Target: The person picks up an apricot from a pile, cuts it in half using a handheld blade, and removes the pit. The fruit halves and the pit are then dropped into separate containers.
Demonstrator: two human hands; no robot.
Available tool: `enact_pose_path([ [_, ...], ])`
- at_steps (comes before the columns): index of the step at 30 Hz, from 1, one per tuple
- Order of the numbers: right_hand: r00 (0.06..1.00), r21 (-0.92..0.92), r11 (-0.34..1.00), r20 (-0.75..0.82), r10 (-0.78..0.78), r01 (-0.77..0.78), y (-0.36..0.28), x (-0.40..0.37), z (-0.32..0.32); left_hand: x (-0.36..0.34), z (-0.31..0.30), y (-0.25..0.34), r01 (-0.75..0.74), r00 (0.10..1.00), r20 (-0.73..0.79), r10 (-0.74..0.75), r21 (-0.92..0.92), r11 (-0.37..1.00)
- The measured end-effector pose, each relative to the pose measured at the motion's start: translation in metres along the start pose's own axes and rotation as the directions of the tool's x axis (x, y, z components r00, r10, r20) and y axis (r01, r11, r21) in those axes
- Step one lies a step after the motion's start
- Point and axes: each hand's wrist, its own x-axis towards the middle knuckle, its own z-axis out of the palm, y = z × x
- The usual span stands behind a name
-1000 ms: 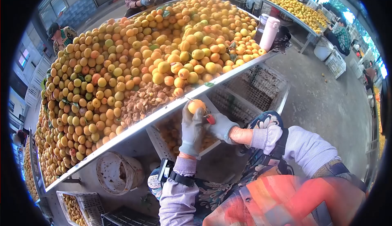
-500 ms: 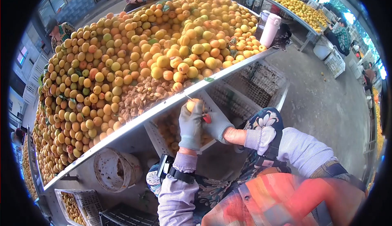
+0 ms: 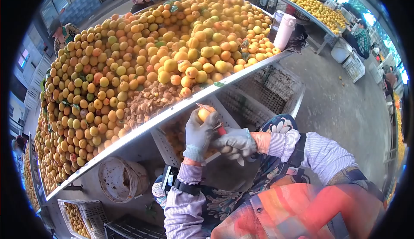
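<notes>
1. the big table (image 3: 241,77) holds a huge heap of fruit (image 3: 129,66), with a brown pile of pits (image 3: 151,101) near its edge.
2. a white crate (image 3: 276,96) sits under the table edge, behind the hands.
3. the left hand (image 3: 198,135), in a grey glove, has its fingers curled tight around one apricot (image 3: 204,114).
4. the right hand (image 3: 236,143) has slid out from behind the left hand, lower and more to the right than a second ago. it pinches a small knife (image 3: 221,130); its other fingers hang loose. so the knife seems to be moving along the fruit's side.
5. the apricot is round and orange-yellow, just under the table edge. only its top shows, so i cannot tell if it is cut open.
6. the knife's red handle now shows between the hands. its blade is hidden.
</notes>
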Motion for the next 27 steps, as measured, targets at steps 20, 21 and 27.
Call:
enact_pose_path([
  [20,0.599,-0.582,0.797,-0.583,-0.549,0.164,0.056,0.073,-0.02,0.002,0.005,-0.033,0.114,0.991,-0.065,-0.116,-0.032,0.993],
  [21,0.611,-0.618,0.779,-0.577,-0.542,0.107,0.055,0.075,-0.022,0.001,0.006,-0.032,0.156,0.984,-0.078,-0.16,-0.047,0.987],
  [27,0.609,-0.831,0.549,-0.485,-0.628,-0.095,0.045,0.072,-0.043,0.003,0.01,-0.036,0.135,0.977,-0.132,-0.17,-0.242,0.961],
])
